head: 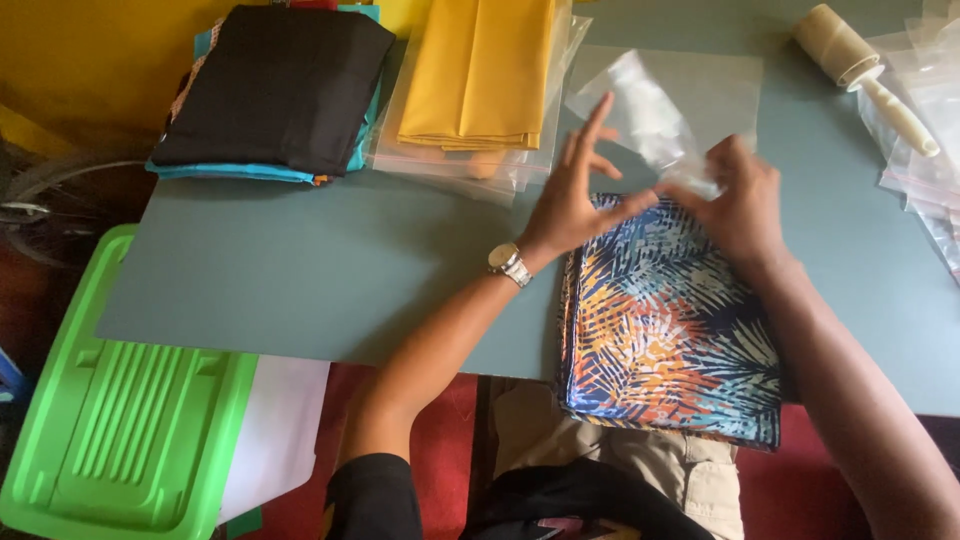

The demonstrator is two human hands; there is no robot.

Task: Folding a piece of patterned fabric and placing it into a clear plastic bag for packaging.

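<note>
Nearest the camera, the person's lap shows in beige trousers [640, 470] above a dark red floor, and to the left lies a bright green ribbed plastic lid [120, 430] with a white sheet [285, 425] tucked beside it. A folded piece of fabric printed with blue, orange and white palm leaves [670, 330] lies on the near edge of the grey-blue table [300, 270], its near end hanging slightly over the edge toward the lap. Both forearms reach across to the fabric's far end. The left hand [570, 205], with a silver wristwatch [510, 263] on its wrist, has its fingers spread wide and raised, only the thumb and forefinger coming together at the fabric's far edge, where they pinch the mouth of a clear crinkled plastic bag [645, 110]. The right hand [740, 205] is curled more closely, its fingertips gripping the same bag opening just beside the left thumb, resting on the top of the printed fabric. The bag itself trails away from the hands across the table, lying partly on a flat clear plastic sheet [715, 85]. Further off, left of the bag, a folded mustard-yellow cloth [480, 70] sits on a pile of transparent sleeves, and beyond that to the left a folded black cloth [275, 85] rests on a teal one. At the far right corner lies a cream-coloured roller with a handle [865, 70], next to more loose clear bags [925, 150].
</note>
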